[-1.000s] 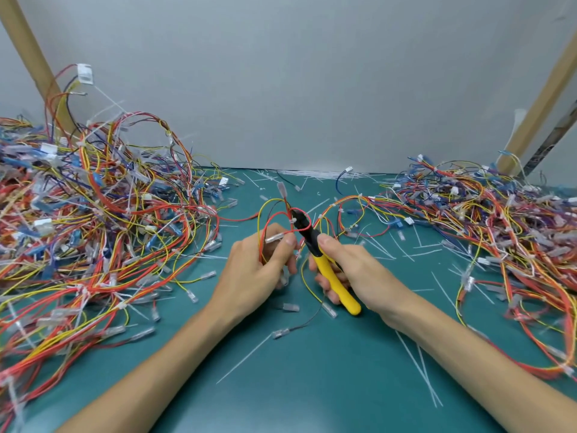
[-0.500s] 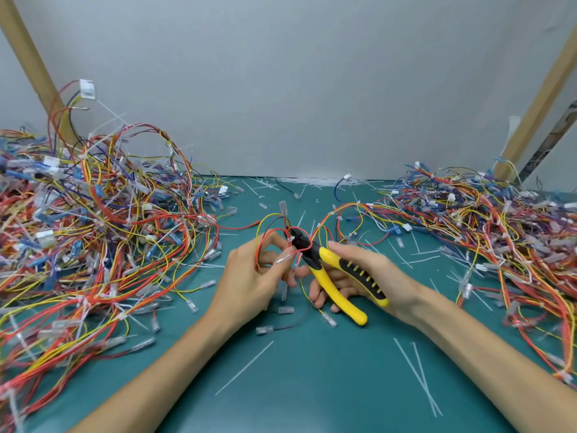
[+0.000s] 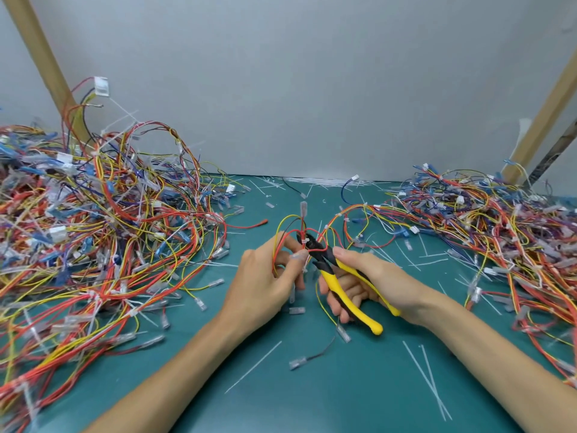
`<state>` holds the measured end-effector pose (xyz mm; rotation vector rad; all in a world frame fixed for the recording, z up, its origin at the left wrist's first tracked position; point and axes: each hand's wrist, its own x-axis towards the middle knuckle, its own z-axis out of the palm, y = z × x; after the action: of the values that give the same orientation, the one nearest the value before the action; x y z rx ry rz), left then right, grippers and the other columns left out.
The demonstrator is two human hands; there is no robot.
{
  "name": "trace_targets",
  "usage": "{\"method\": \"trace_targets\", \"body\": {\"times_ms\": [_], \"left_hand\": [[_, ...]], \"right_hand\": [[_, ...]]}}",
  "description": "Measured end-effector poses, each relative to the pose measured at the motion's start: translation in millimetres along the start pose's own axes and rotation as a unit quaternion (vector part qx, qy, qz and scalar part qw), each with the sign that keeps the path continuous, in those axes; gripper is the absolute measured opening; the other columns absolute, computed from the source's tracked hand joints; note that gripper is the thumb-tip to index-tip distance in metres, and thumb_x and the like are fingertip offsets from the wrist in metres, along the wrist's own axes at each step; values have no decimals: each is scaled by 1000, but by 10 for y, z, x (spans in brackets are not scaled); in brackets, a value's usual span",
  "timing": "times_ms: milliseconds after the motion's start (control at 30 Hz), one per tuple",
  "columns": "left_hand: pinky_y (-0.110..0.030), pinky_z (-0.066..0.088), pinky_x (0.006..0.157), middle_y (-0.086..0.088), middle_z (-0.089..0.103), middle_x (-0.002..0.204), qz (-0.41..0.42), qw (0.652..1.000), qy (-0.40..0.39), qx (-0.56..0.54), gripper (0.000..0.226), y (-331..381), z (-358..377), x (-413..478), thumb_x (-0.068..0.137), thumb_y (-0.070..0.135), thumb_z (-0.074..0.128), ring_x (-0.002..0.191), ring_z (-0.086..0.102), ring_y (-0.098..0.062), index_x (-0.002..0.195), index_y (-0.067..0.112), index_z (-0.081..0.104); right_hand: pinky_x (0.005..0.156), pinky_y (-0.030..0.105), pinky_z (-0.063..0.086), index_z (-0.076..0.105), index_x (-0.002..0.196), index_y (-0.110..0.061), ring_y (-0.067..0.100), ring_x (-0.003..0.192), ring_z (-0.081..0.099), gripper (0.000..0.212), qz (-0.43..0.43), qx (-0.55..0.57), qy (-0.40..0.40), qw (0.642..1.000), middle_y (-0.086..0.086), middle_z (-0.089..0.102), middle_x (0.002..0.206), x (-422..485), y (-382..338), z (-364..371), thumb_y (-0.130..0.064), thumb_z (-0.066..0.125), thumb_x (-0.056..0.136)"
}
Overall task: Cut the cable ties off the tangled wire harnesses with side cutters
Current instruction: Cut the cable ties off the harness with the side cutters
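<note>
My left hand (image 3: pixel 265 276) pinches a small red and yellow wire harness (image 3: pixel 288 228) at mid-table, thumb and fingers curled round its bundled part. My right hand (image 3: pixel 374 282) grips yellow-handled side cutters (image 3: pixel 340 281), handles spread apart. The black jaws (image 3: pixel 307 240) sit in the red loops right at my left fingertips. The cable tie at the jaws is too small to make out.
A big tangle of harnesses (image 3: pixel 93 229) fills the left of the green table (image 3: pixel 312 395), and another pile (image 3: pixel 499 232) lies at the right. Cut white ties (image 3: pixel 427 379) and loose clear connectors (image 3: pixel 296 363) are scattered in front. Wooden posts (image 3: pixel 40 51) lean against the grey wall.
The cutter handles have spread open in my right hand, from together a second ago. The jaws stay at the red loops by my left fingers. Both hands have drifted slightly.
</note>
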<state>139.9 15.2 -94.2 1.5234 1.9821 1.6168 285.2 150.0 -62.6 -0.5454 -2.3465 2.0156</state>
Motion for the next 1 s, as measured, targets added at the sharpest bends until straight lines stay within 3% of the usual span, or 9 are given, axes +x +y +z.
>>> {"method": "trace_targets", "body": {"times_ms": [233, 567, 733, 867, 1000], "left_hand": [[-11, 33, 47, 7, 68, 57, -22, 999, 31, -7, 16, 9, -5, 27, 94, 24, 63, 40, 47, 0, 78, 22, 61], [-16, 34, 47, 5, 63, 61, 6, 993, 111, 39, 18, -29, 3, 28, 92, 26, 65, 45, 45, -6, 74, 28, 62], [-15, 29, 47, 8, 55, 54, 6, 995, 88, 54, 18, -51, 8, 22, 90, 39, 57, 45, 41, -5, 77, 27, 60], [-17, 36, 47, 10, 59, 54, -22, 994, 99, 34, 19, -89, -7, 50, 96, 30, 57, 44, 51, -2, 80, 22, 57], [-14, 36, 44, 6, 59, 51, -46, 995, 84, -16, 18, -101, -14, 64, 98, 22, 55, 38, 50, -3, 81, 17, 54]], "right_hand": [[55, 25, 49, 68, 88, -12, 25, 57, 64, 62, 29, 41, -76, 996, 16, 66, 76, -8, 22, -146, -58, 28, 94], [57, 28, 51, 69, 88, -10, 25, 57, 62, 59, 30, 86, -106, 990, 14, 64, 73, 6, 38, -208, -56, 32, 94], [65, 28, 56, 70, 103, -5, 31, 70, 68, 66, 40, 58, -99, 993, 20, 68, 85, 45, 31, -152, -57, 31, 93], [71, 30, 56, 66, 117, -3, 36, 84, 69, 68, 52, 66, -112, 990, 23, 69, 97, 88, 44, -169, -56, 30, 94], [74, 30, 56, 67, 117, -6, 38, 89, 69, 67, 53, 71, -131, 987, 23, 69, 100, 115, 63, -195, -56, 30, 94]]}}
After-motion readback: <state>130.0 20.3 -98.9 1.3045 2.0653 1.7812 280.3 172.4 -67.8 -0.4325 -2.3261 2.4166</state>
